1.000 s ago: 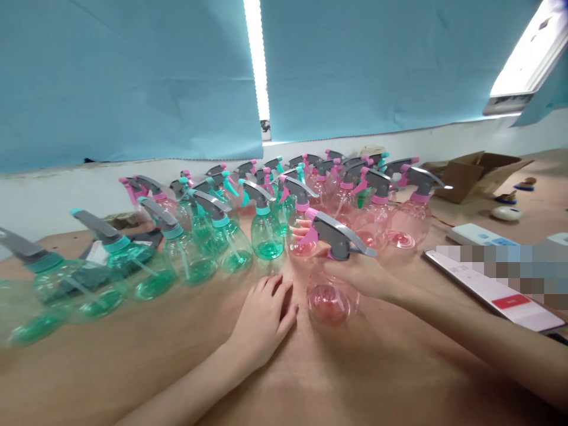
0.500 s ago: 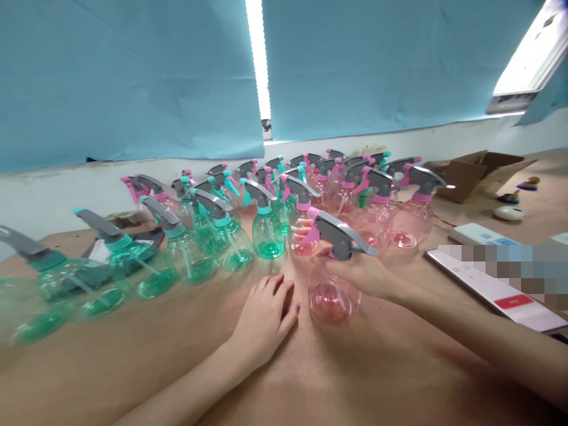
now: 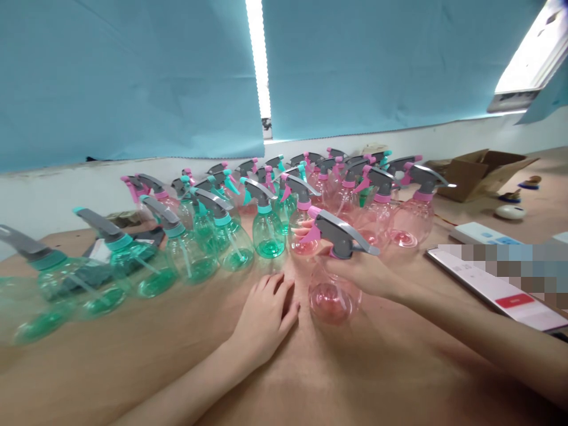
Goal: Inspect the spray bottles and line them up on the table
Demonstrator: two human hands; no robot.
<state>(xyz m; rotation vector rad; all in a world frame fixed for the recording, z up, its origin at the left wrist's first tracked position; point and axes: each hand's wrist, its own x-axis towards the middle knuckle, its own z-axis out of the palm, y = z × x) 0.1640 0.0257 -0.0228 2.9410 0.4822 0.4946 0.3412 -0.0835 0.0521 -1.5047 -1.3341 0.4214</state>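
A clear pink spray bottle (image 3: 333, 303) with a grey and pink spray head stands in front of me, its trigger side facing left. From behind, my right hand (image 3: 361, 271) grips it around the neck, and some fingertips show beside the pink trigger. The bottle partly hides that hand. My left hand (image 3: 266, 313) lies on the table just left of this bottle, fingers stretched out and holding nothing. Closest beyond the left hand is a green spray bottle (image 3: 269, 236) with a grey and turquoise head.
Several green spray bottles (image 3: 153, 275) line the left side, and several pink ones (image 3: 410, 222) stand behind and right. A phone (image 3: 492, 287), a white mouse-like object (image 3: 510, 212) and an open cardboard box (image 3: 457, 176) are on the table (image 3: 284, 390) at right. Blue sheeting (image 3: 133, 77) hangs behind.
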